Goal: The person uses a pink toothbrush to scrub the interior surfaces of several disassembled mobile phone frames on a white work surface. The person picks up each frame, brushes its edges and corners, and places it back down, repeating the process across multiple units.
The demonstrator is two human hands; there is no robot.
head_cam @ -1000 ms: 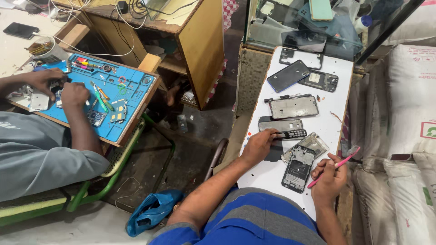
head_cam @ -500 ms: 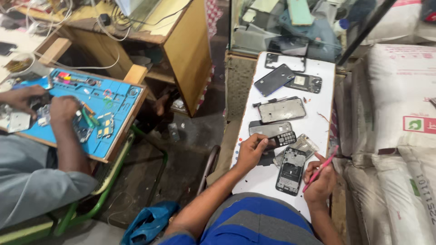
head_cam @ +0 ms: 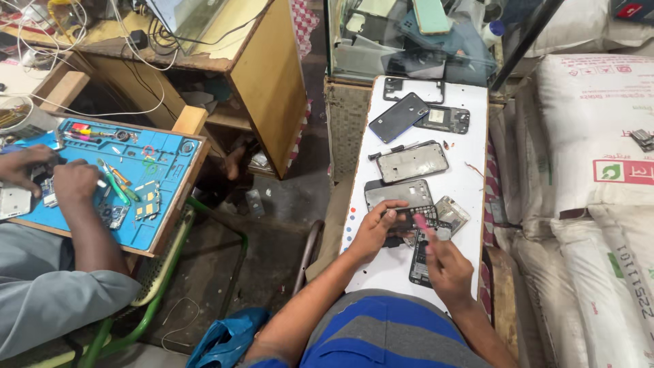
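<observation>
While the left hand [head_cam: 373, 228] lies on the white surface [head_cam: 470, 187], its fingers [head_cam: 398, 205] curl around a black phone keypad frame [head_cam: 412, 217], pinching it at its left end. Right hand [head_cam: 446, 267] sits just right of the keypad frame, fingers pressed together on a pink tool [head_cam: 421, 222] whose tip touches the frame. A dark phone board [head_cam: 419, 262] lies directly below the keypad frame, partly hidden by the right hand. A clear phone back shell [head_cam: 453, 212] lies just right of the frame, touching it. A grey phone panel [head_cam: 397, 191] lies just above the frame. Further above: a silver mid-frame [head_cam: 413, 162], then a dark blue back cover [head_cam: 398, 116] and a black phone housing [head_cam: 446, 119] side by side. Far left of the keypad frame, well apart, another person's hands [head_cam: 71, 180] work over a blue repair mat [head_cam: 160, 197] carrying small tools. White sacks [head_cam: 599, 204] are stacked to the right of the surface.
</observation>
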